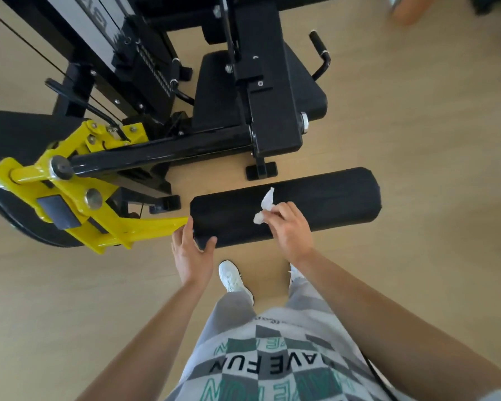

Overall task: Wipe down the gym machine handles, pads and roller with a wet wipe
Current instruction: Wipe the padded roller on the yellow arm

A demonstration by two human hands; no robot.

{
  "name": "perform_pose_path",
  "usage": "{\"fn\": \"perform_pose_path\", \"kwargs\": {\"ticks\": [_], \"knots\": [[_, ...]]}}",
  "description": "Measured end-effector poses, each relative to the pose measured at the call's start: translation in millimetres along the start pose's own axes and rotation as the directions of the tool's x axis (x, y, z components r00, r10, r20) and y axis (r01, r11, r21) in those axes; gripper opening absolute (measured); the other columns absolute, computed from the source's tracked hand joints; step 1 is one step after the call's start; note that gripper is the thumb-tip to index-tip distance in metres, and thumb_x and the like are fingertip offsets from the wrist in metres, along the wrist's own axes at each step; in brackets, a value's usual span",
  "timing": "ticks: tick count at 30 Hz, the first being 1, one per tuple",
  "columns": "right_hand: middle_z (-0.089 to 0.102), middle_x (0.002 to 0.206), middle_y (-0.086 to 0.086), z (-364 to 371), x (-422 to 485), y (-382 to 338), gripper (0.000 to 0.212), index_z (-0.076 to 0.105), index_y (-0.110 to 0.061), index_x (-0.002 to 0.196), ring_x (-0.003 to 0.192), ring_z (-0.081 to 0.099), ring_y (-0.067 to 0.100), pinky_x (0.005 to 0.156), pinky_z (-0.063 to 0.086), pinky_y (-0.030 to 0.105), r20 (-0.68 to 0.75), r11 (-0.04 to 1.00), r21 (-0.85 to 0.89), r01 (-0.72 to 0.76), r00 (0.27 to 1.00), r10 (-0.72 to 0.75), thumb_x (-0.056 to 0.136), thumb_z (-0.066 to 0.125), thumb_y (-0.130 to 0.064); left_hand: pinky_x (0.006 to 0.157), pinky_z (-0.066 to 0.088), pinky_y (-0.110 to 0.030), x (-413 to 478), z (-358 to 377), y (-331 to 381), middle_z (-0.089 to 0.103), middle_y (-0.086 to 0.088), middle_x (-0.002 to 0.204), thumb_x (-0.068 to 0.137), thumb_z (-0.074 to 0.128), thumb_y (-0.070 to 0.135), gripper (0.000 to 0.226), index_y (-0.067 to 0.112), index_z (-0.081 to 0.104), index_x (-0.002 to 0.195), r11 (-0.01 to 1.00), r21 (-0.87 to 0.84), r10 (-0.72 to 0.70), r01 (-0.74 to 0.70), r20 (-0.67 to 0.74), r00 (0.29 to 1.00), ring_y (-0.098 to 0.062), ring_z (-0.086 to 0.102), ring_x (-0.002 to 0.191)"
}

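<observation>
A black padded roller [324,198] lies crosswise in front of me on a yellow lever arm [145,230]. My left hand [190,253] grips the roller's left end, thumb on top and fingers round the end face. My right hand [289,227] holds a crumpled white wet wipe [265,205] against the roller's top, near the middle. Behind it are the black seat pad [214,91] and a curved black handle [320,53] at the seat's right side.
The machine's black frame bar [162,151] and weight stack [154,68] stand at the left rear. A yellow pivot bracket [70,192] juts out at the left. Wooden floor [431,140] surrounds the machine. My white shoes [232,277] stand just below the roller.
</observation>
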State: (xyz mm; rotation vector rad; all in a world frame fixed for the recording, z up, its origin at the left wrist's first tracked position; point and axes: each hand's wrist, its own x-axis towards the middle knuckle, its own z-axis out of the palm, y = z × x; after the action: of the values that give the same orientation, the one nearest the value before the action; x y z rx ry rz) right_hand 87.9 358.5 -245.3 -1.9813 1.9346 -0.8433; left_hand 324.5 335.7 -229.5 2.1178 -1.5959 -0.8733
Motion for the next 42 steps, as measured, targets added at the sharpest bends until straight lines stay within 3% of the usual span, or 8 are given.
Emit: {"fn": "perform_pose_path", "kwargs": {"ticks": [6,11,15,20,26,31,37,42], "knots": [[0.064,0.095,0.012,-35,-30,55,0.020,0.077,-0.002,0.107,0.086,0.051,0.023,0.074,0.049,0.030,-0.221,0.980,-0.066,-0.187,0.961,0.169,0.087,0.074,0.002,0.104,0.047,-0.049,22,-7,-4,0.047,-0.005,0.142,0.092,0.075,0.033,0.073,0.023,0.041,0.156,0.999,0.035,0.035,-0.037,0.074,0.997,-0.026,0.043,0.132],[0.067,0.095,0.018,-59,-35,90,0.016,0.077,0.000,0.100,0.077,0.061,0.038,0.067,0.053,0.039,-0.336,0.933,-0.123,-0.337,0.899,0.281,0.087,0.070,0.004,0.099,0.049,-0.048,46,-15,4,0.053,-0.002,0.141,0.092,0.071,0.046,0.068,0.028,0.046,0.152,0.996,0.082,0.031,-0.039,0.093,0.995,-0.026,0.046,0.129],[0.070,0.101,0.017,-65,-33,97,0.024,0.076,0.000,0.103,0.081,0.063,0.039,0.071,0.055,0.038,-0.341,0.929,-0.125,-0.347,0.895,0.288,0.084,0.069,0.012,0.097,0.053,-0.051,57,-8,18,0.061,0.000,0.137,0.092,0.070,0.048,0.057,0.029,0.055,0.143,1.000,0.013,-0.014,0.013,0.019,1.000,-0.025,0.056,0.122],[0.067,0.107,0.015,-45,-35,63,0.028,0.074,0.000,0.107,0.089,0.053,0.025,0.079,0.047,0.028,-0.148,0.984,-0.111,-0.141,0.981,0.124,0.082,0.072,0.011,0.100,0.049,-0.052,42,-1,29,0.060,-0.009,0.138,0.097,0.068,0.034,0.045,0.018,0.060,0.139,0.997,0.061,0.041,-0.039,-0.037,0.998,-0.033,0.053,0.123],[0.064,0.108,0.015,-38,-33,52,0.023,0.073,0.002,0.110,0.091,0.059,0.028,0.078,0.054,0.032,-0.087,0.991,-0.026,-0.133,0.988,0.130,0.087,0.073,0.004,0.109,0.038,-0.043,-9,3,22,0.044,-0.012,0.151,0.089,0.079,0.024,0.065,0.017,0.051,0.148,0.991,0.112,0.085,-0.079,-0.049,0.995,-0.031,0.039,0.137],[0.064,0.105,0.018,-62,-39,89,0.018,0.074,0.001,0.110,0.088,0.061,0.034,0.080,0.054,0.039,-0.230,0.951,-0.028,-0.309,0.927,0.295,0.092,0.068,-0.003,0.111,0.037,-0.046,3,3,20,0.044,-0.010,0.153,0.087,0.081,0.030,0.068,0.020,0.053,0.149,0.990,0.121,0.080,-0.077,-0.015,0.997,-0.032,0.038,0.137],[0.065,0.103,0.009,-81,-40,109,0.022,0.076,-0.007,0.107,0.092,0.062,0.030,0.084,0.051,0.038,-0.309,0.800,0.072,-0.596,0.749,0.586,0.087,0.077,-0.017,0.100,0.047,-0.047,29,-4,16,0.044,0.001,0.152,0.089,0.076,0.045,0.068,0.030,0.051,0.150,0.985,0.147,0.086,-0.092,0.046,0.995,-0.025,0.039,0.136],[0.063,0.101,0.009,-64,-25,80,0.018,0.077,-0.006,0.103,0.091,0.060,0.027,0.078,0.048,0.030,-0.288,0.822,0.081,-0.564,0.776,0.561,0.087,0.079,-0.015,0.105,0.045,-0.049,28,0,23,0.045,0.000,0.155,0.089,0.076,0.043,0.066,0.028,0.052,0.149,0.988,0.145,0.045,-0.048,0.027,0.999,-0.030,0.039,0.137]]}}
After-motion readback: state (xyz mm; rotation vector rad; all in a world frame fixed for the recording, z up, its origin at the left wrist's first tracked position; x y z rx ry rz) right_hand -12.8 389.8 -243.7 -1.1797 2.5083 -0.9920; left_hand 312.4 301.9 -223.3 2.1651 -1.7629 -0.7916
